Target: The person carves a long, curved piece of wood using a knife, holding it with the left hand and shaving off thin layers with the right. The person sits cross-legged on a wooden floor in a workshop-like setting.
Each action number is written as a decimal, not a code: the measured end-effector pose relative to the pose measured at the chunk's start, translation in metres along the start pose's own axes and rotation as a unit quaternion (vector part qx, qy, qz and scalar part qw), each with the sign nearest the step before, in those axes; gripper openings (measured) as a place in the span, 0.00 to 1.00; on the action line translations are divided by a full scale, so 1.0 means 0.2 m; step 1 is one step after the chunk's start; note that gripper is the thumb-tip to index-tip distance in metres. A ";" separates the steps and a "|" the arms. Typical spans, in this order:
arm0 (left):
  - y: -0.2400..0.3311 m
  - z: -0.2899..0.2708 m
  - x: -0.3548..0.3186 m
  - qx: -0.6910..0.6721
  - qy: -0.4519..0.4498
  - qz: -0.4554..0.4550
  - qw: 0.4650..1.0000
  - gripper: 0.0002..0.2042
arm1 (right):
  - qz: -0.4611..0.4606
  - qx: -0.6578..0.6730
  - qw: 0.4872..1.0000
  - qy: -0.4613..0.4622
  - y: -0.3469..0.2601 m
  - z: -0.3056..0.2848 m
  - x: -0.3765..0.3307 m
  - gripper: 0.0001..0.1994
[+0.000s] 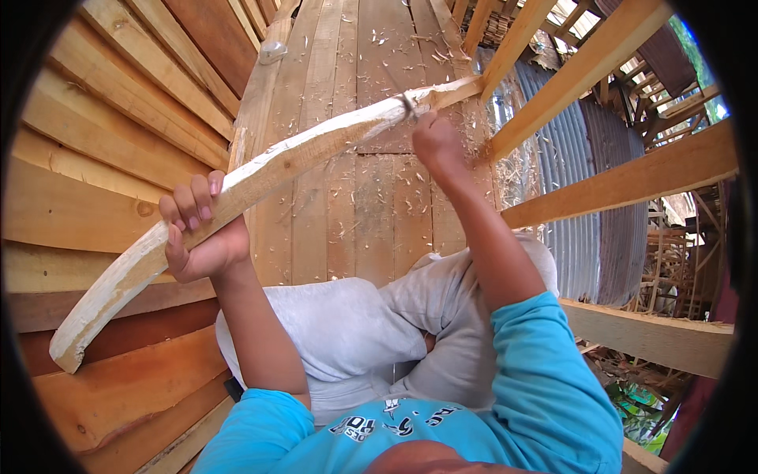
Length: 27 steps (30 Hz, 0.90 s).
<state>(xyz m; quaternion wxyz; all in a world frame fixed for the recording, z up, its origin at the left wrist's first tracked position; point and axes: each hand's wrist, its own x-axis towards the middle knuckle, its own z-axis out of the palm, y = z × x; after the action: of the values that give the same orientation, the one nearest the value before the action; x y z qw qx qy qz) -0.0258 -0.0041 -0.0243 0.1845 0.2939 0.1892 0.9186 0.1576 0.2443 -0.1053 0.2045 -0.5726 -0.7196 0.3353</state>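
A long, curved piece of timber [316, 150] slants from the lower left up to the upper right across my front. Its upper edge is pale and freshly cut, with a rough, splintered patch towards the far right end. My left hand [201, 225] is wrapped round the lower left part of it, fingers over the top and thumb on the near side. At the far right part, my right hand [439, 146] is closed on a hand tool, whose dark metal part [408, 107] lies against the timber's pale edge. Motion blur and the fist hide the tool's exact kind and its handle.
Wood shavings lie scattered over the plank floor [371, 189]. Stacked boards [110, 182] line the left side. On the right stand wooden rails [624, 189], with corrugated metal sheets [568, 158] beyond. A small, clear object [272, 51] sits at the far left.
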 end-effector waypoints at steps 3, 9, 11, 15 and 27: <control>0.02 -0.02 -0.01 0.007 0.013 0.005 1.000 0.15 | -0.136 -0.090 0.985 -0.053 -0.21 0.07 -0.24 0.28; -0.04 0.04 0.01 -0.011 -0.001 -0.013 1.000 0.14 | -0.028 -0.070 0.991 0.106 0.17 0.02 0.11 0.28; -0.01 0.00 0.01 -0.013 -0.013 -0.011 1.000 0.13 | -0.047 -0.055 0.996 0.055 0.09 0.08 0.06 0.28; 0.04 -0.01 -0.02 0.008 0.021 0.009 1.000 0.14 | -0.129 -0.118 0.984 -0.034 -0.15 0.04 -0.13 0.28; 0.02 0.00 -0.01 -0.004 0.010 -0.007 1.000 0.13 | -0.133 -0.136 0.981 -0.025 -0.04 0.03 -0.04 0.30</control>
<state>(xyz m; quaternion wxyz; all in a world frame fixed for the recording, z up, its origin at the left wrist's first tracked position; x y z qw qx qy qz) -0.0254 -0.0080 -0.0247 0.1906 0.2829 0.1896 0.9207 0.1491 0.2329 -0.1028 0.1491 -0.4859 -0.8331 0.2182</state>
